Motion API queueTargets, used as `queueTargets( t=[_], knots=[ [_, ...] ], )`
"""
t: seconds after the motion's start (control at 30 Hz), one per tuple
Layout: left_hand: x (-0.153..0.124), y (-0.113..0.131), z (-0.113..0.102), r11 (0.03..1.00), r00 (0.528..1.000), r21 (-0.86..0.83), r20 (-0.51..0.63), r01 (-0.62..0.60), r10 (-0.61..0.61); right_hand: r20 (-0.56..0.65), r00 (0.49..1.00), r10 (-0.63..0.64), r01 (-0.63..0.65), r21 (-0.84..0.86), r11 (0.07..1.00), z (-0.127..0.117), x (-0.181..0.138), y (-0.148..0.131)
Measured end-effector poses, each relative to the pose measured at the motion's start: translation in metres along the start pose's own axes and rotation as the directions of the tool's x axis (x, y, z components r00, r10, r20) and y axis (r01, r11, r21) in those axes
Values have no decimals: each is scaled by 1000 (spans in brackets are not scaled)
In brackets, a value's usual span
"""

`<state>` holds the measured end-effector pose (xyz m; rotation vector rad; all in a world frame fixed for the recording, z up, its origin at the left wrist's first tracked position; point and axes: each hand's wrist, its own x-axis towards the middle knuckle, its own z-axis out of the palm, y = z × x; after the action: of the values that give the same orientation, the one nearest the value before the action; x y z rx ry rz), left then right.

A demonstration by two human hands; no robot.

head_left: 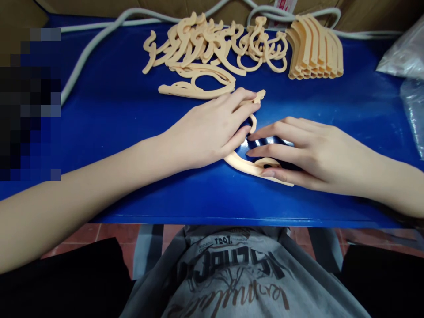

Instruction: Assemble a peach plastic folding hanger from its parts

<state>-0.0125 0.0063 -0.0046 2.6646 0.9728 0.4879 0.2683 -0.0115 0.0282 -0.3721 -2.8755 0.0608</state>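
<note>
A beige plastic folding hanger [243, 164] lies under my two hands near the front of the blue table. My left hand [212, 126] is closed over its middle, covering most of the joint. A small hook end [253, 123] and a pale tip [261, 95] stick out past those fingers. My right hand [298, 152] has its thumb on the hanger's lower arm, with the index and middle fingers reaching over toward the hook end. Just beyond my left hand rests another folded beige hanger [197, 92], touching or nearly touching the fingers.
At the back of the blue table [109, 132] lies a heap of beige hook pieces [198, 39]. Stacked hanger arms [314, 48] stand right of it. A white cable [96, 48] runs along the rear and left. A clear plastic bag [406, 53] sits at the right edge.
</note>
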Motion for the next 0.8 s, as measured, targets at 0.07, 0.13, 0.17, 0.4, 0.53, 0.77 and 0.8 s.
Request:
queueTargets(
  t=[0.07,0.13,0.17,0.4,0.53,0.77,0.8],
  knots=[
    [0,2,-1,1000,1000,-3,7,7,-7,10,1000,3,-3,-10,1000,0,0,0],
    [1,4,-3,1000,1000,-6,12,13,-13,22,1000,11,-10,-16,1000,-1,0,0],
    [1,5,-3,1000,1000,-6,13,15,-15,24,1000,15,-15,-14,1000,0,-1,0],
    [2,8,-5,999,999,8,33,31,-31,10,1000,3,-3,-10,1000,1,-3,2],
    [3,8,-5,999,999,9,36,41,-41,16,1000,6,-6,-7,1000,0,-2,1],
    [2,7,-4,999,998,-12,43,36,-36,-3,1000,1,-1,-7,1000,0,-1,1],
    [2,7,-4,999,998,-14,43,37,-36,-1,1000,0,0,-6,1000,0,-1,1]
  ],
)
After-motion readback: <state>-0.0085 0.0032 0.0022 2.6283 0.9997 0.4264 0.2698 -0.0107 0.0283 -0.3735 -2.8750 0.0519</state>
